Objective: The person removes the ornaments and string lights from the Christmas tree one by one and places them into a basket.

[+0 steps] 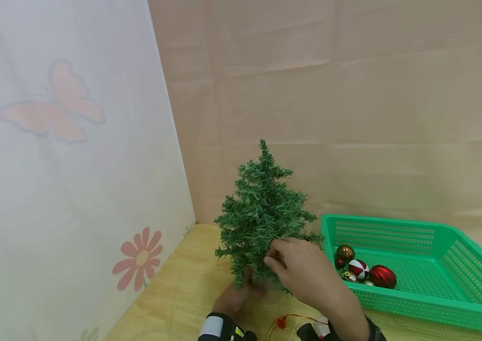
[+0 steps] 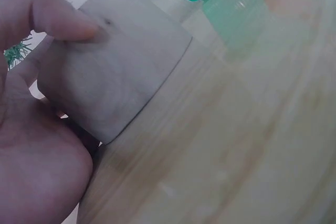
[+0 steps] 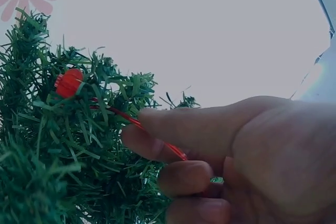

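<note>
A small green artificial Christmas tree [image 1: 262,213] stands upright on the table. My left hand [image 1: 234,298] is low at its foot, and in the left wrist view the thumb and fingers grip the round, pale base [image 2: 126,51]. At the tree's front right, my right hand [image 1: 305,270] pinches a thin red wire [image 3: 123,115] between thumb and fingers. The wire runs into the branches beside a small red ribbed ornament [image 3: 69,83], lodged in the greenery. More of the red wire with a red piece [image 1: 281,323] lies on the table below.
To the right stands a green plastic basket [image 1: 420,300] with several baubles at its left end, among them a dark red one [image 1: 382,276] and a red-and-white one [image 1: 358,269]. A flowered white sheet [image 1: 75,189] hangs at the left, a tan cloth [image 1: 352,118] behind.
</note>
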Demonstrator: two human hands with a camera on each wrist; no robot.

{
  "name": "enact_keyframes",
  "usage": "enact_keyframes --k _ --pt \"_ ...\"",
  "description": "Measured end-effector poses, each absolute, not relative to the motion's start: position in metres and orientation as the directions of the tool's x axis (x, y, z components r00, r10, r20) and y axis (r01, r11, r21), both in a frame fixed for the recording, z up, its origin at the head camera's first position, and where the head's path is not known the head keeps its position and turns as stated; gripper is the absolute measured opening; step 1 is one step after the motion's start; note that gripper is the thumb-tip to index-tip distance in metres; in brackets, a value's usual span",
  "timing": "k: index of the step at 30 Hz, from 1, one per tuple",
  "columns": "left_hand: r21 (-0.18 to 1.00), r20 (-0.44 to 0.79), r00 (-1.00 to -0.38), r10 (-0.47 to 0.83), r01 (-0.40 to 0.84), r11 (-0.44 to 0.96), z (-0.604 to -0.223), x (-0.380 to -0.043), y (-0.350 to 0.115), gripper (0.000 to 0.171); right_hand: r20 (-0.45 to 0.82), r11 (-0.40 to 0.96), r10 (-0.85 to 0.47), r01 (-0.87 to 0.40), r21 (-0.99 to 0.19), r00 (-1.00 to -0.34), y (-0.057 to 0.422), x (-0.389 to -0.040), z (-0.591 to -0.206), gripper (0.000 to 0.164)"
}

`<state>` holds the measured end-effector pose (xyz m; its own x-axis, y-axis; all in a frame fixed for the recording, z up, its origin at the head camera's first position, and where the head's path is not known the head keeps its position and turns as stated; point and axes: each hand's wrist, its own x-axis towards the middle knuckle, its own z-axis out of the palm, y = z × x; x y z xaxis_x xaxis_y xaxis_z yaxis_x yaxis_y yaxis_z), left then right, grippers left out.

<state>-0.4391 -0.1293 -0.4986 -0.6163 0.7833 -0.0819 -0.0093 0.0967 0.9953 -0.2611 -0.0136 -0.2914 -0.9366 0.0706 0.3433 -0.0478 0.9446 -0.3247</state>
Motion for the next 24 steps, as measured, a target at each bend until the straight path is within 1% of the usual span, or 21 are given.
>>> enact_keyframes --k 1,2,5,7,11,16,19,21,24 --pt "0.998 -0.057 -0.609 0.791 -0.002 0.070 -0.4991 -0.4393 -0.1278 0.092 0.350 0.949 0.075 -0.041 -0.311 -0.934 -0.0134 -0.2607 -0.2912 0.005" --pt "0.999 -0.032 -0.599 0.800 -0.003 0.038 -0.4996 -0.4395 -0.1266 0.099 0.355 0.953 0.079 -0.034 -0.302 -0.931 -0.0131 -0.2604 -0.2911 0.004" --pt "0.999 0.045 -0.581 0.813 0.025 -0.037 -0.5005 -0.4401 -0.1242 0.097 0.358 0.952 0.077 -0.038 -0.304 -0.931 -0.0116 -0.2600 -0.2909 0.006" --pt "0.998 0.069 -0.580 0.812 0.033 -0.061 -0.5006 -0.4402 -0.1237 0.090 0.346 0.943 0.066 -0.055 -0.328 -0.936 -0.0102 -0.2599 -0.2912 0.008" --pt "0.998 0.060 -0.612 0.788 0.049 -0.038 -0.4994 -0.4401 -0.1240 0.082 0.314 0.924 0.029 -0.095 -0.371 -0.949 -0.0079 -0.2605 -0.2921 0.011" --pt "0.998 0.031 -0.662 0.749 0.064 0.015 -0.4985 -0.4396 -0.1229 0.087 0.314 0.926 0.025 -0.097 -0.366 -0.949 -0.0074 -0.2611 -0.2928 0.010" --pt "0.998 0.046 -0.670 0.741 0.071 0.002 -0.4994 -0.4407 -0.1216 0.087 0.337 0.931 0.049 -0.080 -0.356 -0.940 -0.0081 -0.2616 -0.2927 0.008" --pt "0.993 0.066 -0.679 0.731 0.117 0.019 -0.4995 -0.4415 -0.1213 0.086 0.349 0.934 0.066 -0.065 -0.351 -0.935 -0.0084 -0.2626 -0.2928 0.007" --pt "0.976 0.088 -0.699 0.710 0.203 0.079 -0.4995 -0.4431 -0.1216 0.086 0.348 0.939 0.093 -0.035 -0.344 -0.933 -0.0087 -0.2640 -0.2923 0.005"
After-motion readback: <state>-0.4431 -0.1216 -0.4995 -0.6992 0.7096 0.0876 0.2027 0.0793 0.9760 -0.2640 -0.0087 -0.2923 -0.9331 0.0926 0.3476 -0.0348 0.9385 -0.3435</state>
